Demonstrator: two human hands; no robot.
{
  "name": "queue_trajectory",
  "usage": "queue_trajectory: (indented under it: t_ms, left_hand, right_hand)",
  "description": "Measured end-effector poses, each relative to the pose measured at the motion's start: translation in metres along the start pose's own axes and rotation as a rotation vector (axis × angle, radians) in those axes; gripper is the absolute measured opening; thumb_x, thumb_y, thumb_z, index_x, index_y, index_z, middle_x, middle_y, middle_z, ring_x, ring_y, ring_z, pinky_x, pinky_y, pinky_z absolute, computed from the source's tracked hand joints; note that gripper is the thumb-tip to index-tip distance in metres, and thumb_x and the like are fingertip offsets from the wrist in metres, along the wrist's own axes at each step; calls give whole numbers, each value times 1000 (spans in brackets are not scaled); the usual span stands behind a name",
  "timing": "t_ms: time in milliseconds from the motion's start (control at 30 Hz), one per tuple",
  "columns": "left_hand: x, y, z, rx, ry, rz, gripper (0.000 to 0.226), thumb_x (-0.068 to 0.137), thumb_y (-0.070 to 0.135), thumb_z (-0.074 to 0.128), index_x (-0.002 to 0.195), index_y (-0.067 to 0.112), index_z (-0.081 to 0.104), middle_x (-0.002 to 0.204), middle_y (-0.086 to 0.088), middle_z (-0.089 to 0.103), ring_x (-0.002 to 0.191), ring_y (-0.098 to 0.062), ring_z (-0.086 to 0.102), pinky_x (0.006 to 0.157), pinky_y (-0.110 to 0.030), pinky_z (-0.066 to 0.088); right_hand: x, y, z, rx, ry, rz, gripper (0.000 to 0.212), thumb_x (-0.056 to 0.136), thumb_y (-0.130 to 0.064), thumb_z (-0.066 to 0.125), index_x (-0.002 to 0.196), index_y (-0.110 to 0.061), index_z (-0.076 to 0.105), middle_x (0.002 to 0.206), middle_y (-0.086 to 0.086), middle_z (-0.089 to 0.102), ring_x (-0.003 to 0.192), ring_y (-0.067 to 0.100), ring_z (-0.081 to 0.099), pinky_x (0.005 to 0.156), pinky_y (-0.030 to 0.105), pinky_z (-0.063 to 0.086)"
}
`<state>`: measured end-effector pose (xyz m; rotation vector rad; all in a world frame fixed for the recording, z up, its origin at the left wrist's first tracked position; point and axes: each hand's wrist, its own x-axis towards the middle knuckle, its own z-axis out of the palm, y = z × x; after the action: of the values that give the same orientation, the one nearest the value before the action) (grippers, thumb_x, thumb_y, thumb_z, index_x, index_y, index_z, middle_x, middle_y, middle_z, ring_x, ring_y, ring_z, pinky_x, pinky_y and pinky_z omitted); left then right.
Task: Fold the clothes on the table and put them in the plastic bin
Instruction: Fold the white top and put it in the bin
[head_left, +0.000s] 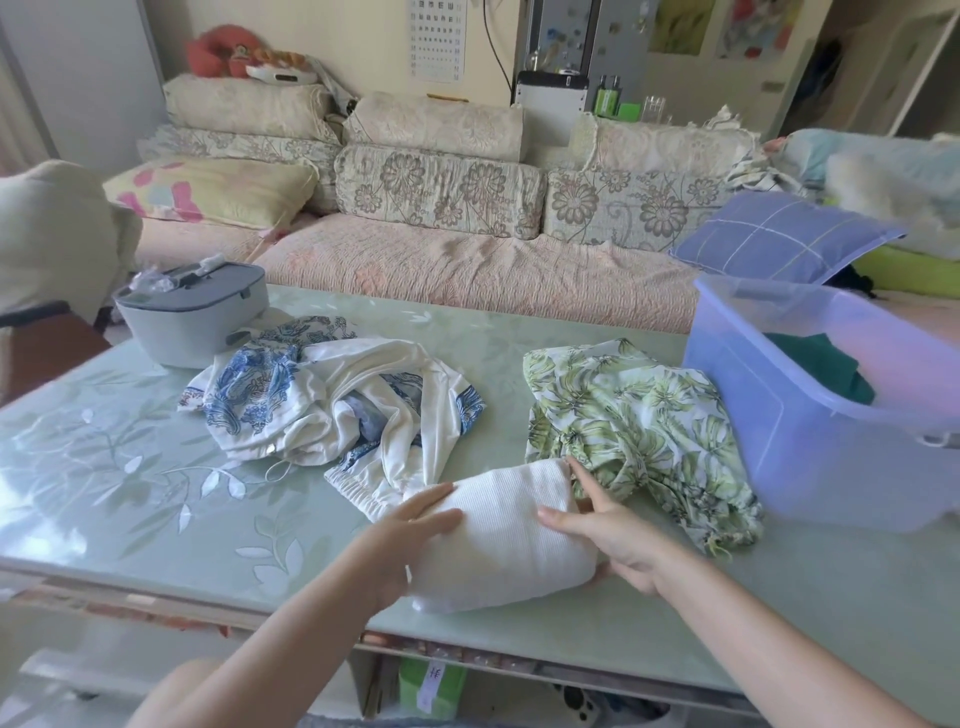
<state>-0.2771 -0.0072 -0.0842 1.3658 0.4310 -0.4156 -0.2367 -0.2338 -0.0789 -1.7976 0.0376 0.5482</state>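
A folded white cloth lies at the near edge of the tabletop. The left hand and right hand press flat on its two sides. Past the cloth lie a blue-and-white garment and a green leafy garment. The plastic bin stands right of the cloth.

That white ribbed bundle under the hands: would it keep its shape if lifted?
Probably not: the white ribbed bundle looks like soft knit, so its folds would likely sag unless supported. It seems light. The left hand and right hand press its sides.

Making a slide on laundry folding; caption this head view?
Both hands, left and right, press a folded white garment beside unfolded clothes and a plastic bin.
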Motion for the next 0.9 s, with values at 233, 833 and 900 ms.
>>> queue_trajectory:
  t_ms: [233,833,900]
  left_hand:
    - [-19,19,-7,14,-94,-240,33,89,23,63,118,38,60,148,-7,21,128,-37,30,94,-67,35]
    - [-7,18,13,140,-39,99,44,74,17,78,113,35,66,127,1,52,100,-19,58,70,-38,56]
    - [-6,23,18,159,-36,115,45,72,19,80,112,37,67,128,1,52,104,-21,58,73,-39,57]
  right_hand:
    - [-8,1,7,7,14,-17,89,82,-26,71,144,-50,12,159,-5,2,145,21,11,114,48,13]
    - [-18,-5,-12,15,0,-124,87,78,-8,74,139,-51,30,153,-11,23,138,8,22,116,38,19]
    - [-18,-9,-21,25,-12,-104,87,76,-8,77,133,-57,34,151,-6,32,136,15,33,114,43,28]
